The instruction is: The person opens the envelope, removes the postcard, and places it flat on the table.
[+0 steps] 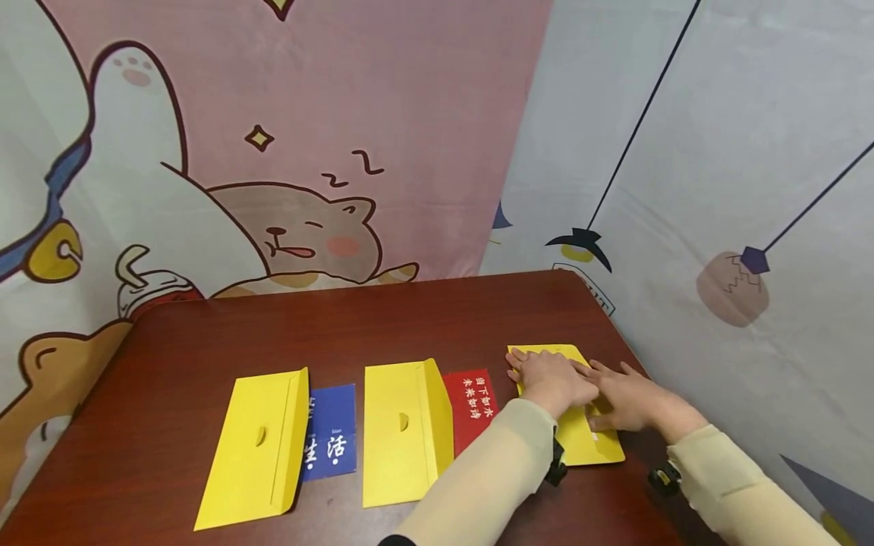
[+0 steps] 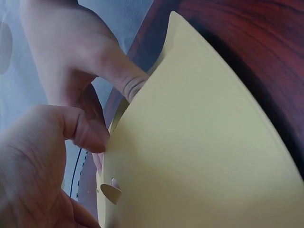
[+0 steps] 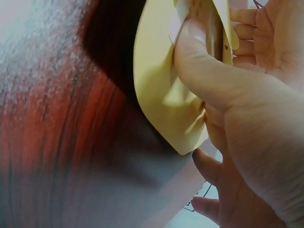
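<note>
A yellow envelope [image 1: 580, 449] lies at the right of the table under both hands. My left hand [image 1: 553, 379] holds its left side; in the left wrist view the left thumb [image 2: 88, 130] bends against the edge of the opening. My right hand [image 1: 631, 400] grips the flap side. In the right wrist view the right thumb [image 3: 192, 47] reaches into the open mouth, with fingers outside the flap [image 3: 166, 95]. A pale patch shows inside that mouth, too little to identify. The half-round tab [image 2: 111, 194] is visible beside the left hand.
Left of the hands lies a red card [image 1: 471, 406] with white writing, partly under a second yellow envelope [image 1: 392, 462]. Farther left, a blue card [image 1: 336, 432] sits partly under a third yellow envelope [image 1: 249, 462]. The brown table [image 1: 328, 326] meets a cartoon-printed cloth [image 1: 423, 136].
</note>
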`<move>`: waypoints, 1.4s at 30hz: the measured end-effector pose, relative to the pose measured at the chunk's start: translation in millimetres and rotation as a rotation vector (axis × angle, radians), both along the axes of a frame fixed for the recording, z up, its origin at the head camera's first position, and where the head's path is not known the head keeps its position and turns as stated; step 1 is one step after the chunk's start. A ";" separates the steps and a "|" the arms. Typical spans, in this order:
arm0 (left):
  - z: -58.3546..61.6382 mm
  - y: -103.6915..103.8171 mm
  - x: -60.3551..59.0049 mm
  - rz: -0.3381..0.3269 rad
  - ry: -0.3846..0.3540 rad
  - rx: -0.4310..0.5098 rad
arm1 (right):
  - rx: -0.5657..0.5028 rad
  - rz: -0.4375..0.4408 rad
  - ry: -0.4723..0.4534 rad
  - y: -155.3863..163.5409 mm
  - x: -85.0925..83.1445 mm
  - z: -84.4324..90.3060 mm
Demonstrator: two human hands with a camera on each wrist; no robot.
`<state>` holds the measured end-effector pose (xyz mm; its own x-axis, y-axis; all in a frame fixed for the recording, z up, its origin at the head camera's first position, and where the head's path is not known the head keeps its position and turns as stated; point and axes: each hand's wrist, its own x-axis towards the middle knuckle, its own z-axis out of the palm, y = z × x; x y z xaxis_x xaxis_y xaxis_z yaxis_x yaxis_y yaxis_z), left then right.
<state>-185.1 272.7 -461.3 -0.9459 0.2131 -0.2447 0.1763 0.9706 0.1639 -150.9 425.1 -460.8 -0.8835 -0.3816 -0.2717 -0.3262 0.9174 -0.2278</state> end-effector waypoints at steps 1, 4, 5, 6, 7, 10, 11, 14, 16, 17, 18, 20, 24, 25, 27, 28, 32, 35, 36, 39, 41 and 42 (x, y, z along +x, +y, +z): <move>-0.2 0.0 -0.1 0.003 -0.005 -0.002 | 0.000 -0.001 0.002 0.0 0.2 -0.3; 0.1 -1.0 -0.5 0.010 -0.014 0.000 | -0.005 -0.010 -0.003 0.0 0.1 -0.2; 0.2 -1.2 -0.7 0.014 -0.017 0.000 | -0.007 -0.009 -0.003 0.3 0.0 0.1; 0.0 -1.3 -1.1 0.016 -0.019 0.002 | -0.005 -0.009 -0.002 0.6 0.0 0.5; -0.1 -1.9 -0.9 0.018 -0.023 0.004 | 0.000 -0.006 0.000 1.3 0.0 0.9; -1.6 -1.7 -1.5 0.023 -0.025 0.003 | 0.012 -0.002 0.006 3.8 0.2 1.5; -2.3 -1.5 -1.6 0.024 -0.026 0.003 | 0.016 0.001 0.007 4.7 0.3 1.5; -2.6 -1.8 -1.0 0.016 -0.017 0.002 | 0.022 0.008 0.007 6.8 0.4 1.0; -2.2 -2.1 -0.3 0.011 -0.006 0.007 | 0.020 0.008 0.004 7.9 0.6 0.5; -2.1 -1.8 -0.4 0.006 -0.004 0.006 | 0.021 0.008 0.003 8.5 0.8 0.2; -1.8 -1.9 0.0 0.001 0.001 0.007 | 0.022 0.008 0.003 9.1 1.0 0.0; -2.7 -1.1 0.0 -0.004 0.006 0.014 | 0.028 0.006 0.006 10.6 1.5 -0.3; -2.4 -1.0 1.3 -0.005 0.015 0.025 | 0.036 0.003 0.017 13.9 3.1 -0.1; -2.4 -0.9 1.6 -0.003 0.016 0.027 | 0.038 0.004 0.019 14.7 3.5 0.1; -2.4 -0.6 2.0 -0.006 0.021 0.024 | 0.036 0.004 0.024 16.6 4.3 0.3; -3.2 0.2 1.8 -0.010 0.024 0.019 | 0.037 0.004 0.023 17.8 4.5 0.1; -4.5 1.3 1.3 -0.026 0.038 0.007 | 0.044 -0.002 0.021 22.4 4.6 -0.8; -3.1 -0.5 1.4 -0.023 0.046 0.005 | 0.046 -0.009 0.020 24.8 4.1 -0.6; -2.8 -1.4 1.3 -0.017 0.044 0.004 | 0.046 -0.010 0.020 25.1 3.9 -0.3; -1.4 -3.3 1.2 -0.014 0.043 -0.002 | 0.023 -0.009 0.016 25.5 2.8 0.9; -0.5 -4.1 1.0 -0.016 0.045 -0.003 | -0.022 -0.002 0.007 25.4 2.0 2.7; 0.1 -4.9 1.5 -0.024 0.049 -0.006 | -0.061 0.001 0.001 25.5 1.3 3.6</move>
<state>-183.7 267.8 -461.3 -0.9516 0.2341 -0.1992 0.2068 0.9670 0.1485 -149.6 450.6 -457.3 -0.8834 -0.3980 -0.2472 -0.3271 0.9017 -0.2828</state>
